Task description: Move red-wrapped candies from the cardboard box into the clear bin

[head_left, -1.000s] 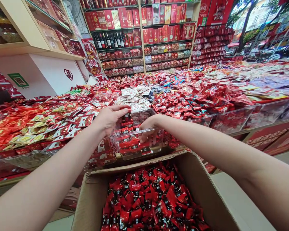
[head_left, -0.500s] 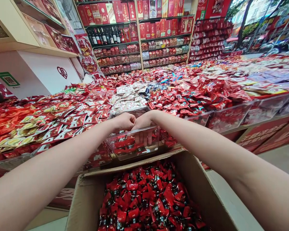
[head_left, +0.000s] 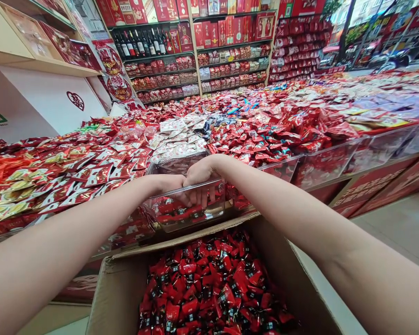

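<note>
Both hands are inside a clear plastic bin (head_left: pixel 160 218) at the counter's front edge, above wrapped candies (head_left: pixel 181 214) in red and black. My left hand (head_left: pixel 176 187) reaches in from the left, fingers slanting down and seen partly through the plastic. Beside it, touching or nearly so, my right hand (head_left: pixel 200 174) bends over the rim with its fingers stretched downward behind the front wall. Neither hand visibly grips a candy, though the fingertips are partly blurred by the plastic. Below stands an uncovered cardboard box (head_left: pixel 106 298) holding many more of the same red and black candies (head_left: pixel 209 288).
White packets (head_left: pixel 178 135) lie behind the bin, red packets (head_left: pixel 254 139) to its right, and red and gold packets (head_left: pixel 91 174) to its left. Further clear bins (head_left: pixel 328 160) line the counter edge. Shelves with bottles (head_left: pixel 139 43) and gift boxes (head_left: pixel 226 30) stand at the back.
My left hand has dropped lower into the bin, its curled fingers now extended downward. My right hand stays in the bin, fingers down. The whole view has shifted slightly.
</note>
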A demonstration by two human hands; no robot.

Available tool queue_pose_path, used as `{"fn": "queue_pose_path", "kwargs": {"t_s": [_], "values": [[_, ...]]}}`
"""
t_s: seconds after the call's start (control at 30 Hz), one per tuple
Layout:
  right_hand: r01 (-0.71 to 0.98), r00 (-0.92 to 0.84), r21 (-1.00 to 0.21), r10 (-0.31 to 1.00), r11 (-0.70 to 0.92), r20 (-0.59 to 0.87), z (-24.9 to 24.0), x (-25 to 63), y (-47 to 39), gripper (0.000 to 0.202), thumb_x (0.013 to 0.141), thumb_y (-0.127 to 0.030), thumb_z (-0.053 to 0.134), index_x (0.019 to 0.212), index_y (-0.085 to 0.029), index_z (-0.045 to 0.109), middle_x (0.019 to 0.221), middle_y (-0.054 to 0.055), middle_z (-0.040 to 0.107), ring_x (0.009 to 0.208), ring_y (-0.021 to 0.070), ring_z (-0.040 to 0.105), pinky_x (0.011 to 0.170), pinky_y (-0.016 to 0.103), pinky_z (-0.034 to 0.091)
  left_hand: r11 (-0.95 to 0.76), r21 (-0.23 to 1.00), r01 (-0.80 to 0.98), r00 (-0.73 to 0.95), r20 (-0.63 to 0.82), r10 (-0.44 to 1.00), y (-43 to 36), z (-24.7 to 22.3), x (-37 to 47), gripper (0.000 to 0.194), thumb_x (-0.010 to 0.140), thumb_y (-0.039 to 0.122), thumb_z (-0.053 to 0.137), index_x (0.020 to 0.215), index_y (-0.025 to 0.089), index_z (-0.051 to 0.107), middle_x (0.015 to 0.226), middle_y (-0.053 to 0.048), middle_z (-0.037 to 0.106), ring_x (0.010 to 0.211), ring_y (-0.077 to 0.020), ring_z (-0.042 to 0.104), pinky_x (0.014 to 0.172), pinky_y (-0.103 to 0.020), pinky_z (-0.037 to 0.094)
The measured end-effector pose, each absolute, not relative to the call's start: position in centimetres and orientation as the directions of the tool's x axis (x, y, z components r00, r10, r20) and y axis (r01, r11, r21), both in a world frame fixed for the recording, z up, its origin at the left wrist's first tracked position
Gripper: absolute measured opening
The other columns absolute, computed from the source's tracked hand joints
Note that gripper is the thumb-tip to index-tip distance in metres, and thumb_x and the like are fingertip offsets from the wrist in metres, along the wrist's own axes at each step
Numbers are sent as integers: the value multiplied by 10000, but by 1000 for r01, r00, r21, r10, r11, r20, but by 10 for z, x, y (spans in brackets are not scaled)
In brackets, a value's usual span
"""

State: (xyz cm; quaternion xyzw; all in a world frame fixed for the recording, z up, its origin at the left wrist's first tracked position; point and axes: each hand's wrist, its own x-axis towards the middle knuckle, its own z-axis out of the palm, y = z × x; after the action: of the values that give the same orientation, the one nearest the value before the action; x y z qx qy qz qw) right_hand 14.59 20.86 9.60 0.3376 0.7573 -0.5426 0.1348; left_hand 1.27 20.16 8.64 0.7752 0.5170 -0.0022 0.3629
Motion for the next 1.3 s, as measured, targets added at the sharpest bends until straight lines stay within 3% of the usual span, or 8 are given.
{"fn": "queue_pose_path", "kwargs": {"t_s": [0.1,0.33,0.57,0.83,1.13,1.3], "values": [[714,-668,-671,484,201,-565,95,144,208,339,668,-359,556,844,-72,599,729,62,607,704,191,601,603,305,502,-236,542,807,533,-494,687,200,89,12,179,441,126,701,608,169,652,543,40,643,543,-148,559,539,-234,437],[815,-563,-526,549,243,-618,92,140,211,373,648,-382,577,855,-73,605,717,77,612,700,219,601,576,319,501,-273,492,827,535,-536,654,194,95,12,178,527,159,616,699,197,644,653,29,658,610,-152,564,562,-230,422],[838,-533,-493,548,236,-644,92,139,209,415,661,-386,564,912,-56,569,713,82,616,707,219,605,571,311,492,-344,388,855,507,-492,708,202,91,8,155,635,160,590,790,156,594,692,34,607,571,-114,529,557,-260,411],[835,-532,-492,589,246,-609,91,138,211,407,636,-391,588,875,-61,586,708,85,620,710,218,606,580,300,490,-378,294,878,479,-524,704,198,93,8,69,750,197,535,762,138,568,568,66,513,470,-76,470,476,-228,396],[844,-507,-483,644,234,-573,95,138,205,373,596,-391,621,771,-61,613,634,76,614,661,203,601,576,299,478,-400,231,887,456,-570,683,195,95,8,140,785,248,503,824,134,574,644,35,585,526,-95,536,520,-256,440],[811,-528,-511,732,284,-431,89,139,205,265,568,-343,644,604,-82,617,558,65,591,599,185,580,551,297,456,-436,168,884,456,-514,726,198,91,7,141,767,256,529,800,133,590,663,29,605,562,-108,556,560,-278,453]]}}
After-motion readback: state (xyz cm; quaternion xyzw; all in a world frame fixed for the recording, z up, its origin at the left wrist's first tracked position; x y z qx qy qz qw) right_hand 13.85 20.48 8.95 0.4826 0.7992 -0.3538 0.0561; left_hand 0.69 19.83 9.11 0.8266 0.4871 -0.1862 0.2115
